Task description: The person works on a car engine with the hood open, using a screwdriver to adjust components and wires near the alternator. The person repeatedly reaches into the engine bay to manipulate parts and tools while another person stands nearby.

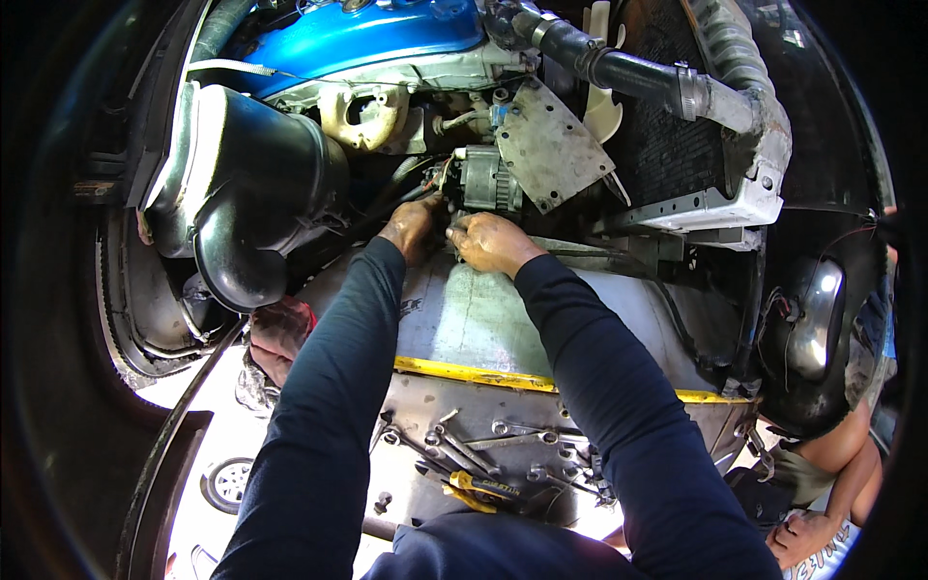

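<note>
Both my hands reach into an engine bay, just below a ribbed metal alternator (488, 182). My left hand (414, 230) is at its lower left, fingers curled beside thin wires (440, 180) at the alternator's left end. Close by on the right, my right hand (493, 242) is closed with thumb and fingers pinched together under the alternator. Whatever either hand grips is hidden or too small to make out. A flat grey metal plate (556, 145) with holes slants to the right of the alternator. Above lies the engine with a blue cover (372, 37).
A black round housing (271, 159) stands left, a radiator (667, 145) and hose (633, 72) right. Nearer me are a pale panel (474, 314) with a yellow edge (483, 375), several wrenches (464, 452) and a yellow-handled tool (474, 491). Another person's hand (804, 536) shows lower right.
</note>
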`<state>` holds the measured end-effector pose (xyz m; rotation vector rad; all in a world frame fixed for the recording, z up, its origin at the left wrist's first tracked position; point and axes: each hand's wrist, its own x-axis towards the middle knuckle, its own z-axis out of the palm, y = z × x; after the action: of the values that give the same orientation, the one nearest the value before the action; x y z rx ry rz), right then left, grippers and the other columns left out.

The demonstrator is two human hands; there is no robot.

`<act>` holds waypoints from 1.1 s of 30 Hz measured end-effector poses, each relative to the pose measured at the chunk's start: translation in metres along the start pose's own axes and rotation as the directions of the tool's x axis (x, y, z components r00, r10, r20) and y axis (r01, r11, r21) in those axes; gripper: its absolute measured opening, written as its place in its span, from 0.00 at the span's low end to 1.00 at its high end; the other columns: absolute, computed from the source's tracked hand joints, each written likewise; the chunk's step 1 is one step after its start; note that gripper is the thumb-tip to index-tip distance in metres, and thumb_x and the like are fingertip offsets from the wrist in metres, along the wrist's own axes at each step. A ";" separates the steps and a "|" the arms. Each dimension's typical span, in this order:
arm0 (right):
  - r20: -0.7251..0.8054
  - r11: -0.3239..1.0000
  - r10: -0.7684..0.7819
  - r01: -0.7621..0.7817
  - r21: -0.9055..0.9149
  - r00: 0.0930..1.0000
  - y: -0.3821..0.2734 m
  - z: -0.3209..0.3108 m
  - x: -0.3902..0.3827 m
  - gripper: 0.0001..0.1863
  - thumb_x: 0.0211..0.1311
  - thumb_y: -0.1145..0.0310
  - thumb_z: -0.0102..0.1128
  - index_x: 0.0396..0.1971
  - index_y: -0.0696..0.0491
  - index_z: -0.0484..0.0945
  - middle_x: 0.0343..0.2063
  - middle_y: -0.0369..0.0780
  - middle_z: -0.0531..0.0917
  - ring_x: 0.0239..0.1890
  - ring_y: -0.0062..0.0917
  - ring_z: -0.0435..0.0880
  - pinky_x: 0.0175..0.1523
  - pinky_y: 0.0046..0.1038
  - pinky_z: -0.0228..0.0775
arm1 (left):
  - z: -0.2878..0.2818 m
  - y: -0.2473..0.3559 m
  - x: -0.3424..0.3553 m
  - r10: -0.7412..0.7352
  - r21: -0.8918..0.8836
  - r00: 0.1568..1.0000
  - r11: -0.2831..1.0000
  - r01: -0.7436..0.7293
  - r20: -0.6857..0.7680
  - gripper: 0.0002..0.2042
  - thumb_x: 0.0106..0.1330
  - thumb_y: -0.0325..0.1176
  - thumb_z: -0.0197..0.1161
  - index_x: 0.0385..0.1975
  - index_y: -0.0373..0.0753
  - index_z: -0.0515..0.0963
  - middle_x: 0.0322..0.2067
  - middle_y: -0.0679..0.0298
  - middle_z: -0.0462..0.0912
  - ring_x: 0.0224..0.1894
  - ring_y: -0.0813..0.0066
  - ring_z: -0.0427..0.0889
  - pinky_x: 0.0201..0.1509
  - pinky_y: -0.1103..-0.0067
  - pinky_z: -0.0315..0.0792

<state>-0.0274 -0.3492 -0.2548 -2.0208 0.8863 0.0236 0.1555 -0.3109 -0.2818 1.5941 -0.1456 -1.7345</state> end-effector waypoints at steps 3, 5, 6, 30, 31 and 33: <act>-0.002 1.000 0.018 -0.018 -0.014 1.000 0.000 0.001 0.000 0.26 0.73 0.52 0.49 0.49 0.62 0.82 0.50 0.57 0.84 0.56 0.50 0.81 0.63 0.43 0.71 | 0.007 0.005 -0.008 -0.112 -0.232 0.993 0.966 0.114 0.019 0.12 0.80 0.40 0.51 0.45 0.41 0.79 0.34 0.64 0.81 0.33 0.67 0.76 0.38 0.68 0.74; 0.040 0.999 0.034 -0.034 -0.004 0.999 -0.001 0.001 0.000 0.27 0.73 0.52 0.49 0.50 0.62 0.82 0.50 0.57 0.83 0.56 0.50 0.81 0.63 0.43 0.70 | 0.009 0.006 -0.011 -0.062 -0.242 0.998 0.969 0.054 -0.025 0.12 0.79 0.39 0.52 0.44 0.41 0.80 0.35 0.64 0.82 0.33 0.68 0.78 0.40 0.69 0.74; 0.043 0.999 0.042 -0.042 -0.012 0.998 -0.001 0.001 0.000 0.27 0.73 0.52 0.49 0.51 0.62 0.82 0.50 0.57 0.83 0.56 0.50 0.81 0.64 0.43 0.70 | 0.010 0.005 -0.010 -0.025 -0.222 0.998 0.975 0.012 -0.054 0.11 0.78 0.39 0.54 0.44 0.41 0.81 0.37 0.65 0.84 0.35 0.68 0.79 0.42 0.70 0.75; 0.054 0.996 0.093 -0.092 -0.013 0.994 -0.010 -0.011 -0.006 0.32 0.73 0.51 0.50 0.58 0.67 0.73 0.52 0.62 0.81 0.59 0.51 0.80 0.65 0.42 0.69 | 0.002 0.007 -0.046 0.374 0.977 0.927 0.183 -0.114 0.038 0.21 0.72 0.47 0.56 0.45 0.34 0.85 0.45 0.41 0.85 0.49 0.41 0.84 0.56 0.62 0.76; 0.062 0.991 0.134 -0.136 0.017 0.989 -0.012 -0.016 -0.005 0.35 0.73 0.49 0.49 0.61 0.70 0.69 0.53 0.66 0.79 0.60 0.53 0.78 0.67 0.42 0.67 | 0.002 0.005 -0.050 0.377 0.940 0.926 0.328 -0.096 -0.037 0.21 0.73 0.47 0.55 0.46 0.34 0.85 0.45 0.41 0.85 0.49 0.41 0.84 0.56 0.62 0.76; -0.044 0.973 0.230 -0.229 0.010 0.972 -0.017 -0.022 -0.004 0.37 0.73 0.48 0.50 0.61 0.72 0.68 0.53 0.67 0.79 0.60 0.55 0.78 0.67 0.42 0.67 | 0.007 -0.001 -0.055 0.434 0.856 0.898 0.490 -0.166 -0.075 0.21 0.74 0.45 0.53 0.47 0.32 0.83 0.45 0.39 0.85 0.50 0.41 0.83 0.57 0.61 0.75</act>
<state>-0.0272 -0.3572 -0.2275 -1.9107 1.1437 0.1049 0.1446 -0.2807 -0.2360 2.2846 -1.2197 -1.1339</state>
